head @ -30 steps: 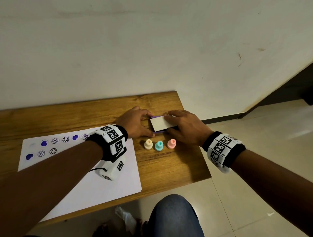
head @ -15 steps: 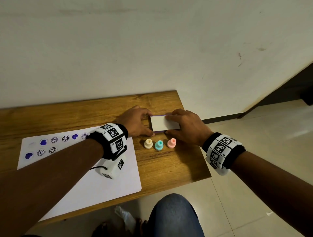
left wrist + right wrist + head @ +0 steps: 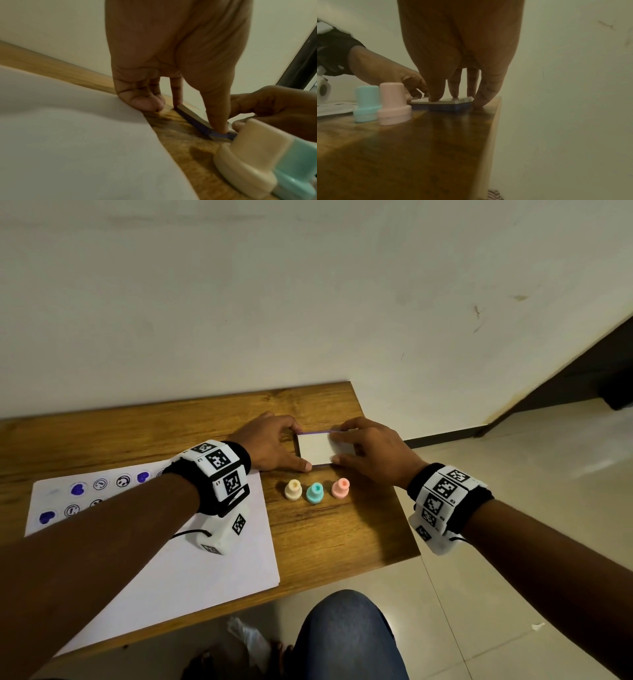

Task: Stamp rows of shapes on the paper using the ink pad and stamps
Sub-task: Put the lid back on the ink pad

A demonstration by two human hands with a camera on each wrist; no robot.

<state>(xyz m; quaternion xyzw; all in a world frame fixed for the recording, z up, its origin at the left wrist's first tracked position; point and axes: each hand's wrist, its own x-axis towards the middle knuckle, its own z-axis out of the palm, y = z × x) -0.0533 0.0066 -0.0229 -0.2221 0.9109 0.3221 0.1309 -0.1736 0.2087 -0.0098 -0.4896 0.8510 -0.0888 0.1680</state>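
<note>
The ink pad (image 3: 315, 448) lies flat on the wooden table (image 3: 335, 539), white lid down over a purple base (image 3: 443, 106). My left hand (image 3: 296, 447) grips its left end, thumb at the near corner and a finger at the far corner (image 3: 176, 104). At its right end my right hand (image 3: 337, 445) holds the lid, thumb on the near edge and fingertips (image 3: 453, 95) on the far edge. Three stamps stand in a row in front: cream (image 3: 293, 489), teal (image 3: 315, 493), pink (image 3: 340, 487). The white paper (image 3: 205, 570) at left carries two rows of purple hearts and faces.
The table's right edge (image 3: 494, 121) is just beyond my right little finger, with tiled floor below. A wall runs behind the table. My left forearm crosses over the paper and hides part of the stamped rows. My knee shows below the front edge.
The ink pad's lid was tilted up with the purple base showing a second ago; it now lies flat on the base. Both hands have stayed at the pad's ends.
</note>
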